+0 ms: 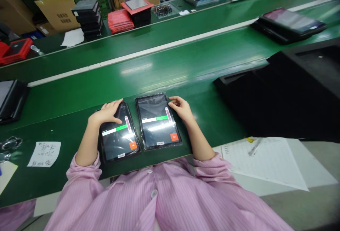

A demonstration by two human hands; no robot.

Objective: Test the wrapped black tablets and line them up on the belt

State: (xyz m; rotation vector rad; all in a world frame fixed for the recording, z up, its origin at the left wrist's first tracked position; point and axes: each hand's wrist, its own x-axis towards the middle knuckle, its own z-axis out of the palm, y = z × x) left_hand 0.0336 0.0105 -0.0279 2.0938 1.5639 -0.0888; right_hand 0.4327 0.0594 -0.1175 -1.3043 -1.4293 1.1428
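Two black tablets lie side by side on the green bench, screens up and lit. Each shows a white and green bar, a small pinkish slider and an orange button. My left hand [107,113] rests over the upper left part of the left tablet [117,142], fingers spread, covering that corner. At the upper right edge of the right tablet [158,128] is my right hand [181,107]. Its fingers are slightly bent and apart, with the tips at the tablet's side; whether they touch it I cannot tell.
A handwritten note [44,154] lies left. Black tablets [10,100] sit at the left edge, more [289,26] on the belt at upper right. A large black cover [287,93] stands right, above paper sheets [262,160]. Behind the belt are stacked devices [89,18] and red pouches [120,21].
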